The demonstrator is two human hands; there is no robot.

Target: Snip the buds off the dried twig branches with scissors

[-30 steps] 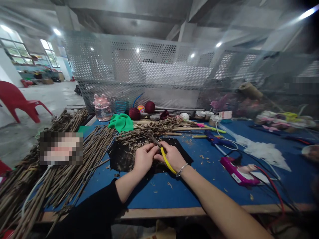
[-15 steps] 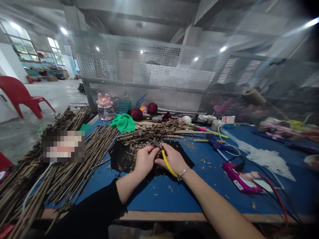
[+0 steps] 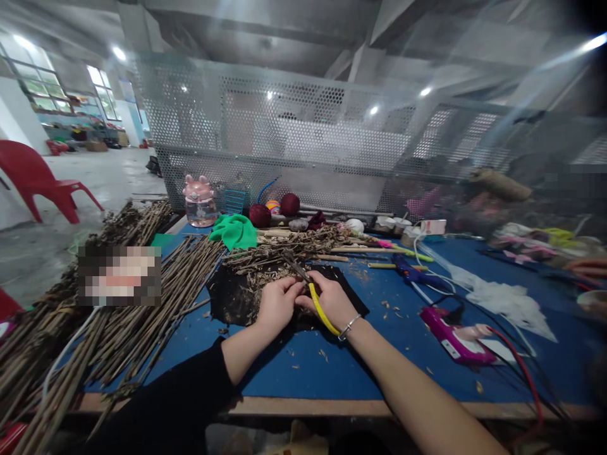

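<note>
Above a black cloth (image 3: 227, 297) covered with dry plant scraps, my two hands come close together. My right hand (image 3: 332, 303) is closed around yellow-handled pliers (image 3: 318, 304), whose dark metal jaws point up and to the left. The thumb and fingers of my left hand (image 3: 277, 302) are pinched together beside them; whatever is between the fingertips is too small to make out. Just beyond the hands lies a heap of dried brown stalks (image 3: 284, 246).
Long bundled stems (image 3: 156, 303) cover the left side. Behind are a green cloth (image 3: 233, 232), a pink-lidded bottle (image 3: 200, 202) and dark red yarn balls (image 3: 289, 204). A purple power strip (image 3: 455, 338) with cables and white plastic (image 3: 509, 306) lie right on the blue table (image 3: 341, 379).
My hands stay almost in place, with only small finger movements around the pliers. At the right, the brown roll beyond the table has shifted rightward and looks blurred.
</note>
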